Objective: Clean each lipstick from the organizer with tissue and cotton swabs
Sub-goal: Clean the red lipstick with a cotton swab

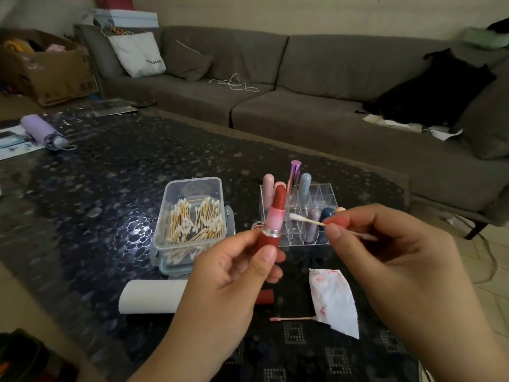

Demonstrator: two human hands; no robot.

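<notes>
- A folded lilac umbrella (41,130) lies at the far left of the dark pebble-patterned table (110,175).
- A white tissue roll (151,296) lies on its side near the table's front edge.
- Behind it stands a clear plastic box (190,227), open on top and full of wooden-stemmed cotton swabs.
- The left hand (228,271) grips the red base of an uncapped lipstick (274,221), held upright above the table with its red bullet extended.
- Its red cap (264,296) lies on the table below the hand.
- A used swab (292,318) with a pink tip lies just beside a crumpled, red-stained tissue (333,301).
- A clear acrylic organizer (316,202) stands behind the hands, holding several capped lipsticks in pink, purple, blue and grey.
- The right hand (385,252) pinches a fresh cotton swab (305,219) between thumb and fingers, its white tip just beside the lipstick's pink collar; contact cannot be told.
- A grey sofa (303,78) runs behind the table.
</notes>
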